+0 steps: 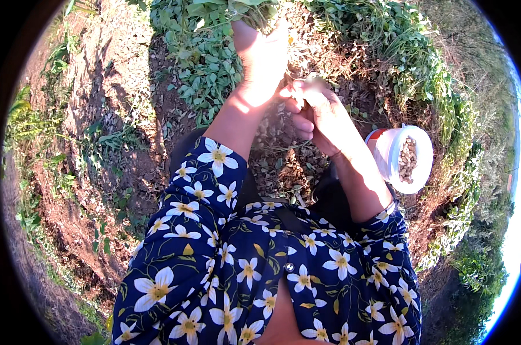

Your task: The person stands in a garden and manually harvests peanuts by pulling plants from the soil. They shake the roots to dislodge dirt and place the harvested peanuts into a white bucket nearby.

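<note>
“Closest to us is a navy shirt [277,253] printed with white, yellow-centred flowers, filling the lower part of our view. What do we find in the hands?”

“At the top edge we see a bunch of plants [256,11], green leaves on thin stems, partly cut off. The left hand [261,54] is closed around the stems; sunlight on it is so strong that we lose the detail of the fingers.”

“And the other one?”

“Just below it and to its right, we see the right hand [322,115], fingers curled and thumb drawn in. Its fingertips are blurred, so we cannot tell whether it grasps something small, nor whether the two hands touch.”

“What lies around them?”

“Beside the right forearm [361,178] we see a white bucket [384,152] with a red patch on its side and tan pods [407,160] inside. We cannot tell whether it stands straight or leans. Between the forearms lies dry leaf litter [292,178].”

“And farther out?”

“Left of the left hand, we see a heap of leafy greens [197,69]; a band of vines [410,63] curves down the right, past the bucket. Brown soil [96,190] spreads at far left, grassy scrub [467,34] at far right.”
</note>
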Motion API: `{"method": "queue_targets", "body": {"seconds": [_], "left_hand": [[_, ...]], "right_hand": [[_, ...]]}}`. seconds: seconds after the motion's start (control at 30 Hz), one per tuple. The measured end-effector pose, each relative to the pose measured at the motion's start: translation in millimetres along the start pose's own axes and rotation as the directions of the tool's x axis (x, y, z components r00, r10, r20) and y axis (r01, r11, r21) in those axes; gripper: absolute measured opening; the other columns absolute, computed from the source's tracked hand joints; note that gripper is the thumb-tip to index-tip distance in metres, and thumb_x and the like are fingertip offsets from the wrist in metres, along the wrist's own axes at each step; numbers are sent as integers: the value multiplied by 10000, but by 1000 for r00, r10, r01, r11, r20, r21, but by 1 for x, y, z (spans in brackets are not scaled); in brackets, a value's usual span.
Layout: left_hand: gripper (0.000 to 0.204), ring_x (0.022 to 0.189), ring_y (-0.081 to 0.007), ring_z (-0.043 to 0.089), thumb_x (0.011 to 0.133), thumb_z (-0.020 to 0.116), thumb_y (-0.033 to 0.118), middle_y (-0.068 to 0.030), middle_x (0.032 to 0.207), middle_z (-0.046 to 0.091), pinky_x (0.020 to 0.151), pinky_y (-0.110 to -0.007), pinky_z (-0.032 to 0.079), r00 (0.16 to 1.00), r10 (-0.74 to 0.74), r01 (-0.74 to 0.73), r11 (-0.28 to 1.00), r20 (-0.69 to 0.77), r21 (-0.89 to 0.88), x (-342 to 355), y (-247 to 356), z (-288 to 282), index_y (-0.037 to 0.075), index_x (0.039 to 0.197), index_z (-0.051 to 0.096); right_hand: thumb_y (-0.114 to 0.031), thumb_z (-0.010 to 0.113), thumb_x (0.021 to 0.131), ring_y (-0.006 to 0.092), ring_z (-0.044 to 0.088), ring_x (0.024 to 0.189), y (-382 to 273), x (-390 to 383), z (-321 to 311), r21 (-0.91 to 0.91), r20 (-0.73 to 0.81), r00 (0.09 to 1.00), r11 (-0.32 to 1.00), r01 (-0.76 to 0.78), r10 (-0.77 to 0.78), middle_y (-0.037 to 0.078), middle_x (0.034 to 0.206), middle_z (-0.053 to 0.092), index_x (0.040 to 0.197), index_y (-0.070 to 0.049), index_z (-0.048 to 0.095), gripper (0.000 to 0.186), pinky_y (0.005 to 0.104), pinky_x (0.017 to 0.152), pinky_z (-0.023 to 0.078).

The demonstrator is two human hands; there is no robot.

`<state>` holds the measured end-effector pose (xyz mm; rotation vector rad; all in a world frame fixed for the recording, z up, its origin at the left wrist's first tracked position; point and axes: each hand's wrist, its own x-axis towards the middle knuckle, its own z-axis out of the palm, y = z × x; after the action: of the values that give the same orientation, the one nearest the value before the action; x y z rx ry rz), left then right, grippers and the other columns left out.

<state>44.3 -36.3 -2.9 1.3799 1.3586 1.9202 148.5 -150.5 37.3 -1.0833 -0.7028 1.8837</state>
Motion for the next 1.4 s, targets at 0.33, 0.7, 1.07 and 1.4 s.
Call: {"method": "queue_targets", "body": {"seconds": [0.33,0.7,1.07,1.4], "left_hand": [[524,1010,-276,585,832,684,201,-176,1133,591,896,-368,460,927,-286,299,954,-243,14,52,-34,-35,-59,1226,459],[479,979,-181,599,800,718,237,-96,1082,633,849,-300,457,661,-491,732,591,567,-340,36,5,-38,11,1187,548],[557,1167,-191,541,893,533,422,-155,1239,586,989,-328,410,231,350,319,854,908,-411,1,5,-34,-6,1248,561],[708,963,-210,628,688,803,259,-128,1083,645,832,-334,493,316,-197,139,977,928,160,-29,40,-12,-9,1253,471]], "right_hand": [[-243,477,988,78,514,586,-39,-48,-24,-261,-175,876,879,400,-450,22,785,559,1000,20,601,290,204,496,435],[-380,654,832,278,569,1123,-79,-116,-228,-791,-515,413,231,-567,-751,178,1212,600,1218,-67,598,500,394,986,413],[-345,658,877,126,552,1001,-54,-10,-56,-346,1,814,764,545,-580,49,1118,606,1188,-31,563,452,281,881,423],[-117,674,857,197,631,915,-32,29,-55,-32,-485,697,807,590,-528,105,1037,635,1126,2,575,311,337,782,550]]}}
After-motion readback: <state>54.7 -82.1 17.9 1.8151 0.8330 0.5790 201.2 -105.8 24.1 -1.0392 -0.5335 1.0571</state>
